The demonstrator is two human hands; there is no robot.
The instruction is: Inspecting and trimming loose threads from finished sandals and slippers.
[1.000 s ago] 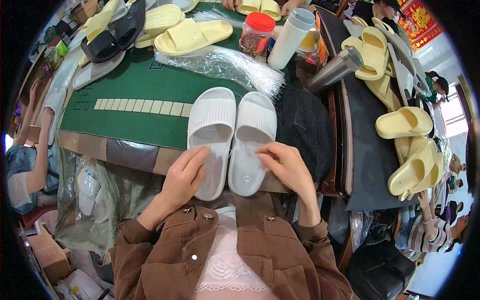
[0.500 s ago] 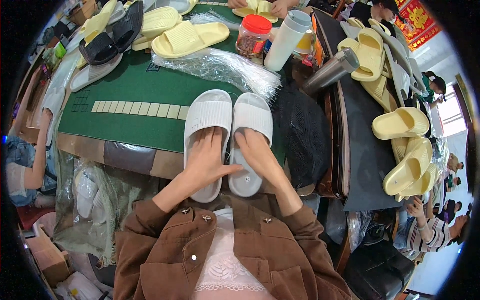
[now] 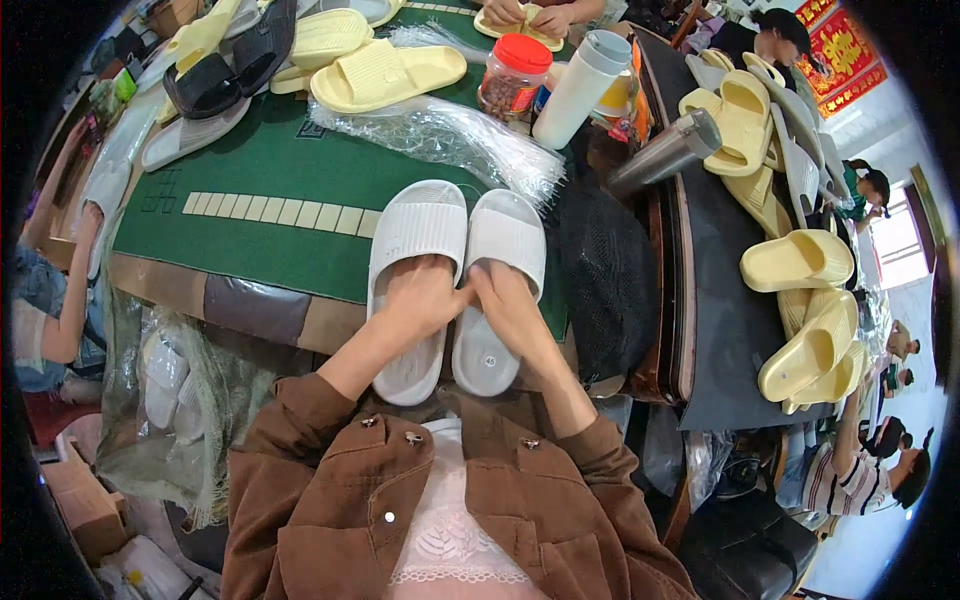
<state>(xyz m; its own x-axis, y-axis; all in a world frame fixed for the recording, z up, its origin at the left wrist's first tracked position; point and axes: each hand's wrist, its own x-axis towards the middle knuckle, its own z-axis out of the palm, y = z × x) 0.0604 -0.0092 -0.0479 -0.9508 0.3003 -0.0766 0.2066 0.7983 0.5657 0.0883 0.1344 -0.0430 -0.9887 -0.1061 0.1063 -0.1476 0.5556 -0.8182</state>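
Note:
Two pale grey-white slide slippers lie side by side before me, toes pointing away. My left hand (image 3: pixel 422 296) reaches under the strap of the left slipper (image 3: pixel 423 215), its fingers mostly hidden there. My right hand (image 3: pixel 508 308) reaches likewise into the right slipper (image 3: pixel 508 235). Both hands are closed at the slippers, with the thumbs close together at their inner edges. Whether anything small is pinched between them is hidden. A thin clear strand shows near the tops of the straps. Beyond the slippers lies a bundle of clear plastic strands (image 3: pixel 440 135).
Yellow slippers (image 3: pixel 388 78) and black slippers (image 3: pixel 205 90) lie on the green mat (image 3: pixel 250 260). A red-lidded jar (image 3: pixel 513 80), white bottle (image 3: pixel 582 92) and steel flask (image 3: pixel 668 155) stand behind. A black mesh bag (image 3: pixel 605 270) is at right, with more yellow slippers (image 3: pixel 800 260) beyond. Other people sit around.
My left hand has drawn in, its outstretched thumb now close to my right hand. Both slippers have barely shifted. At far right, another person's arm has moved.

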